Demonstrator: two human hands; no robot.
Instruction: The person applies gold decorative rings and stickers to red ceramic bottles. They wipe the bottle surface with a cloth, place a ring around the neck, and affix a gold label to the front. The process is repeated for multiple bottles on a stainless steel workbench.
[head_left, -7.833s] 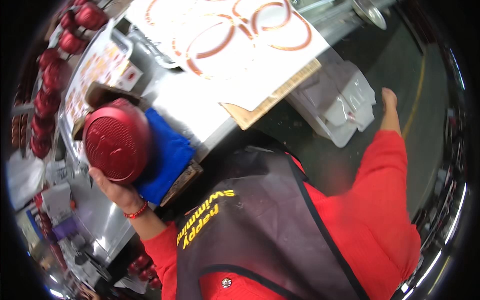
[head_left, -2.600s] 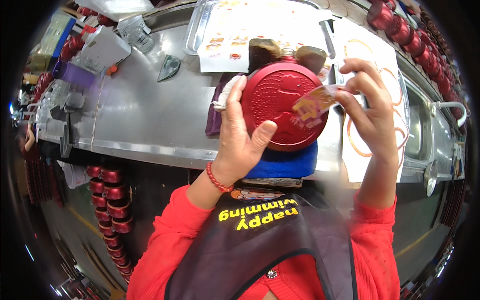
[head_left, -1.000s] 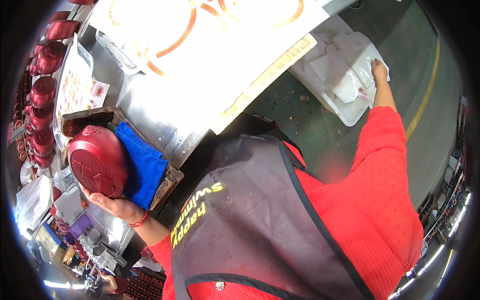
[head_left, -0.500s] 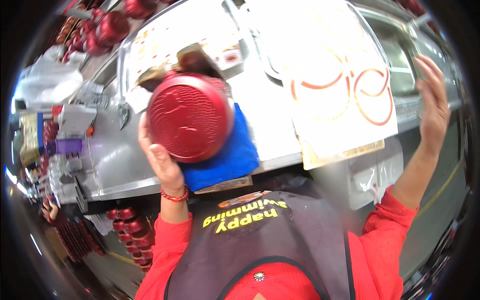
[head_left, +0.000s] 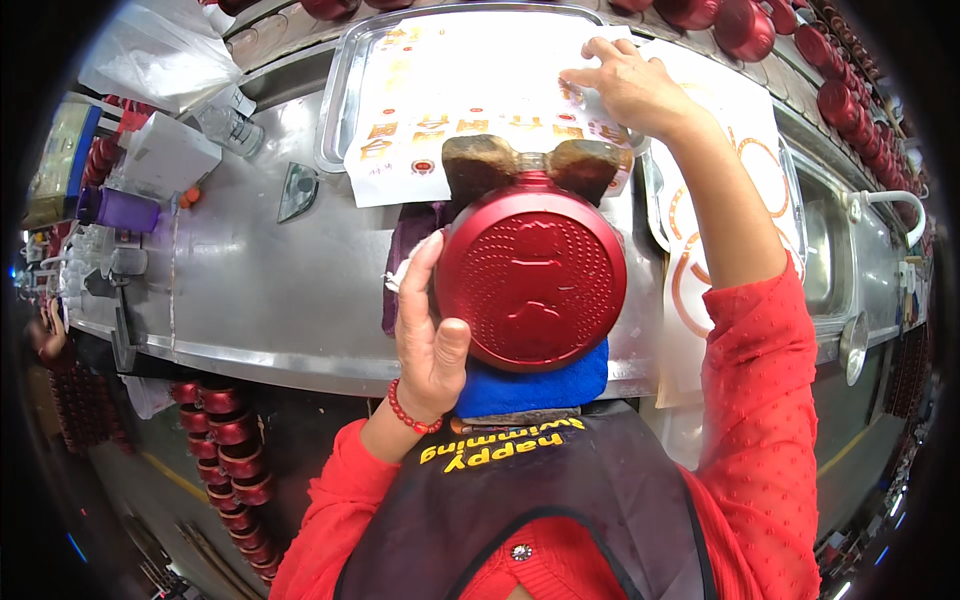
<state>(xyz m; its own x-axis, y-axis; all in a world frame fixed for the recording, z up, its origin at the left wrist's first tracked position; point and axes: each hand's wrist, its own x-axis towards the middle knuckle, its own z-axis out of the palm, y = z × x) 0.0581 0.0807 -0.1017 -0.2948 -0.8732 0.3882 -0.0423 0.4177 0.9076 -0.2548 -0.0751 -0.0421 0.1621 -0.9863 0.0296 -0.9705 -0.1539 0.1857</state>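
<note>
A red metal pot point(head_left: 532, 280) lies with its dotted base turned up, resting at a dark worn wooden block point(head_left: 482, 165) and over a blue cloth point(head_left: 535, 388). My left hand point(head_left: 430, 345) lies along the pot's left side, fingers stretched and thumb apart. A bit of white cloth point(head_left: 398, 277) shows by its fingers. My right hand point(head_left: 630, 90) reaches over a white sheet of small printed decals point(head_left: 420, 90), fingers apart, near its right side. Nothing plainly shows in these fingers. The sheet lies on a metal tray point(head_left: 333, 130).
White sheets with orange-red ring decals point(head_left: 690, 290) lie at the right, near a sink point(head_left: 825, 270). A scraper-like blade point(head_left: 297, 192), a glass jar point(head_left: 232, 130) and a purple cup point(head_left: 120, 208) stand on the steel counter point(head_left: 270, 270) to the left. Red pots point(head_left: 745, 35) line the back.
My right hand has swung from the far right over to the decal sheet. The view has turned, so the pot appears further right. My left hand stays beside the pot.
</note>
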